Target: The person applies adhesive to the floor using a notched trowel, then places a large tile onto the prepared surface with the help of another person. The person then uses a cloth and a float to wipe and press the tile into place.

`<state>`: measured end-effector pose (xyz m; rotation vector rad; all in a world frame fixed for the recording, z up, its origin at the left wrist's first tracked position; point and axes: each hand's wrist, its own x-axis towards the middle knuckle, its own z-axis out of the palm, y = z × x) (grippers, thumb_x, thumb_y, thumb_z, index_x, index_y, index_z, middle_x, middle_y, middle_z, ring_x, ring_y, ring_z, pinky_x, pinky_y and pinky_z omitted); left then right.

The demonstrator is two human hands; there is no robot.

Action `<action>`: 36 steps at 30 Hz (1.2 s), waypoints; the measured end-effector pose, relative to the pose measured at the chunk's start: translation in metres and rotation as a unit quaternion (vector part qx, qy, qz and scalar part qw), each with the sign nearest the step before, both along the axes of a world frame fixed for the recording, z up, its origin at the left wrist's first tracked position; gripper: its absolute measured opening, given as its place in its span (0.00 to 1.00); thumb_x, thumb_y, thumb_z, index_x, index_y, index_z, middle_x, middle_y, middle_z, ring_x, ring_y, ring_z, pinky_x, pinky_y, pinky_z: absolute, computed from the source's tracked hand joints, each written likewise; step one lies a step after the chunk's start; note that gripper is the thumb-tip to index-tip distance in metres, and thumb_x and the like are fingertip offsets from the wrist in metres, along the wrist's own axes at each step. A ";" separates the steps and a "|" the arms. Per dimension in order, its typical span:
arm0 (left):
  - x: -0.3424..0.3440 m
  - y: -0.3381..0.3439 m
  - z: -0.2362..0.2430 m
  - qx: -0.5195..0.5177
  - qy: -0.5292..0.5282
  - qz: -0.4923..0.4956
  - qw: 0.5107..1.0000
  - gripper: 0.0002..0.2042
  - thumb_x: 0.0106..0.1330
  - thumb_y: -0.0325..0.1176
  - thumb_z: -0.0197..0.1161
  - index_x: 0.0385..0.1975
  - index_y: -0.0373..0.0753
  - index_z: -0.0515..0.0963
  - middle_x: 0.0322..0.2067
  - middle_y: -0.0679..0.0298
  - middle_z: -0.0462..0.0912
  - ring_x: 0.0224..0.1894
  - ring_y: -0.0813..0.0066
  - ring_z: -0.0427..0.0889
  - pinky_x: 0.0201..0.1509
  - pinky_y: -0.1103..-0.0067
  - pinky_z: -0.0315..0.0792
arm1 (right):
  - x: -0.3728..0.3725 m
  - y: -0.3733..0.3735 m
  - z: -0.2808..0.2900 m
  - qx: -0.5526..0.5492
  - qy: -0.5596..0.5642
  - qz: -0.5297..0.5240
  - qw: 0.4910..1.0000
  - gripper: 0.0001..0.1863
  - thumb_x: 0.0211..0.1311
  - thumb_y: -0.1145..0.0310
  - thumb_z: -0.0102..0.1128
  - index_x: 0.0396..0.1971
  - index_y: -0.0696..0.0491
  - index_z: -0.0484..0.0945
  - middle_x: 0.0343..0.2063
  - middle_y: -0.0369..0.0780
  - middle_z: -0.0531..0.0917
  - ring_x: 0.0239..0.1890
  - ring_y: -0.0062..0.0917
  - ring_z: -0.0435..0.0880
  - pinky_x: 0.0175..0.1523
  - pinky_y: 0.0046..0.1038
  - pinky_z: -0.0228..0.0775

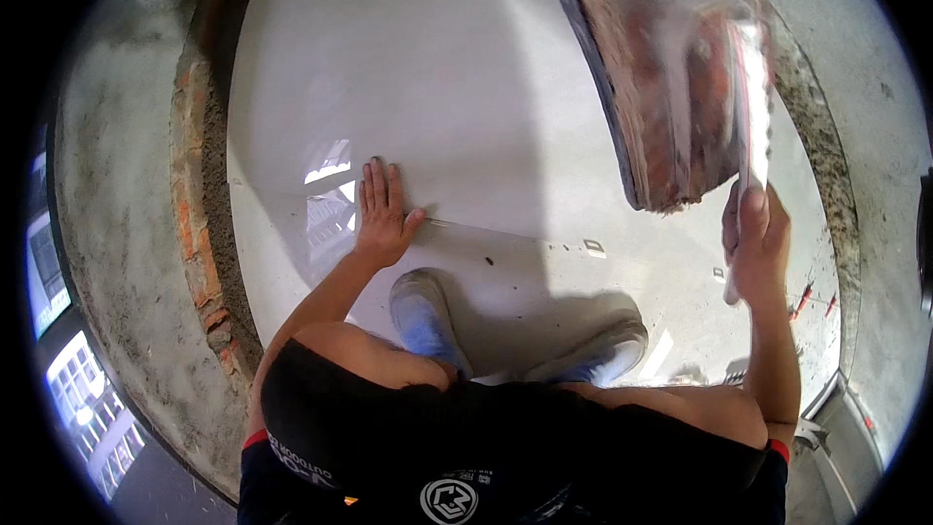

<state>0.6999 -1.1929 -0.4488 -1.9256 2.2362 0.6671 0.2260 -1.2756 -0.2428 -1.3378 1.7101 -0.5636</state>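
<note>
My left hand point(385, 216) lies flat with its fingers stretched out on a large, glossy pale floor tile point(408, 68), close to a seam. My right hand point(756, 241) is closed around a long, pale, shiny handle point(751, 126) that points away from me; motion blurs it. Next to the handle a broad reddish-brown piece point(661, 87) with a dark edge and a ragged near end hangs over the tile. I cannot tell its exact kind, nor how it joins the handle.
My shoes point(423, 316) rest on the nearer tile. Small square pieces point(594, 248) lie along the seam, with red bits point(802, 301) at the right. A gap with rough brick point(194, 233) runs along the left side; bare concrete walls point(117, 204) stand beyond.
</note>
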 end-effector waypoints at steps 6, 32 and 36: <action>0.045 -0.046 -0.014 -0.135 -0.013 0.109 0.985 0.38 0.71 0.50 0.49 0.71 0.30 0.45 0.71 0.39 0.43 0.74 0.43 0.39 0.74 0.53 0.37 | -0.046 0.030 -0.124 0.107 0.241 0.112 0.958 0.26 0.73 0.51 0.44 0.44 0.62 0.77 0.32 0.59 0.81 0.40 0.59 0.79 0.44 0.42 0.71; 0.068 -0.059 0.006 -0.197 0.043 0.215 0.956 0.40 0.66 0.55 0.52 0.69 0.31 0.53 0.72 0.44 0.47 0.75 0.48 0.44 0.75 0.58 0.39 | 0.134 -0.084 -0.156 0.023 0.237 0.294 0.926 0.32 0.73 0.47 0.41 0.28 0.65 0.75 0.27 0.60 0.79 0.32 0.55 0.79 0.39 0.46 0.68; 0.070 -0.039 -0.001 -0.192 0.056 0.236 0.951 0.41 0.67 0.57 0.50 0.70 0.31 0.52 0.72 0.46 0.46 0.75 0.50 0.43 0.76 0.58 0.38 | 0.141 -0.079 -0.155 0.096 0.230 0.275 0.929 0.36 0.73 0.42 0.39 0.24 0.65 0.72 0.18 0.54 0.77 0.24 0.46 0.81 0.32 0.45 0.71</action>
